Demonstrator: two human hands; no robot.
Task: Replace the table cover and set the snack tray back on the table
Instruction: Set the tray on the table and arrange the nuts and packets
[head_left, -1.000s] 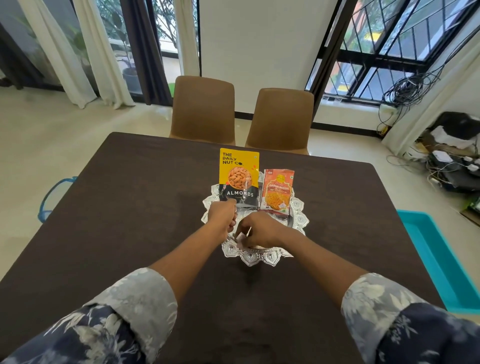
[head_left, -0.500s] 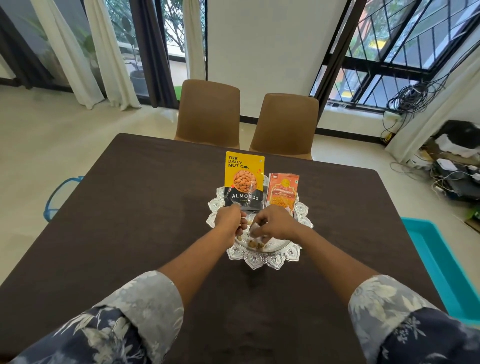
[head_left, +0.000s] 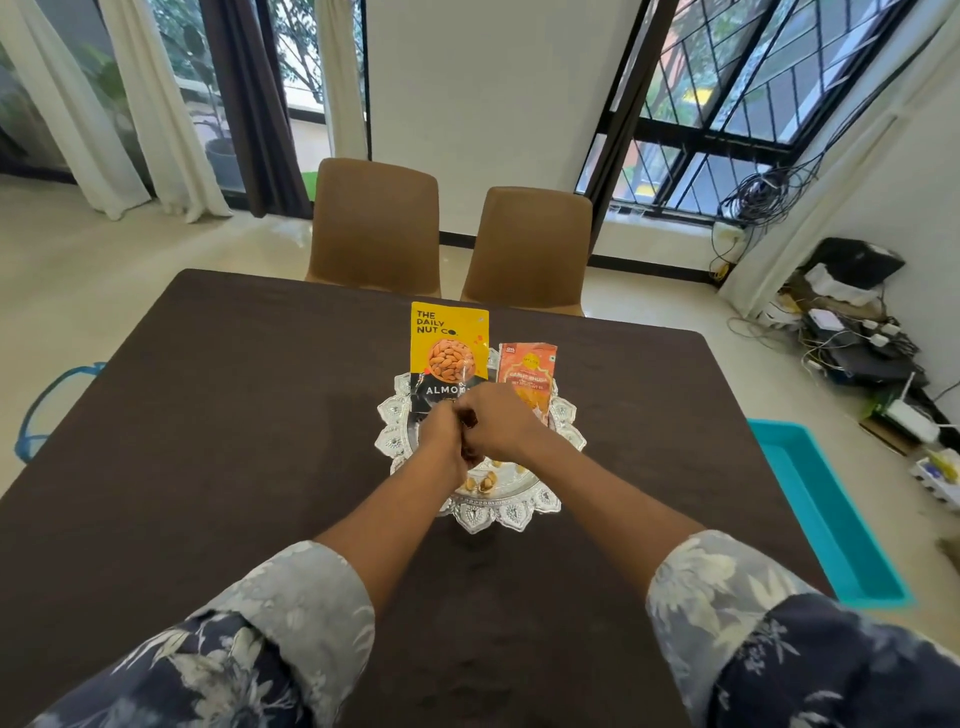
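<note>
As the table cover (head_left: 208, 415) is laid under the snack tray (head_left: 493, 514), only tidying is judged left. Left hand (head_left: 441, 431) and right hand (head_left: 501, 423) are curled together over tray; contents can't be told. Almond packet (head_left: 449, 353) and orange packet (head_left: 527, 369) at tray's far side should be kept upright.

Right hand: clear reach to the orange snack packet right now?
Probably yes: the right hand sits just in front of the orange snack packet, nothing between them, though it is close against the left hand.
</note>
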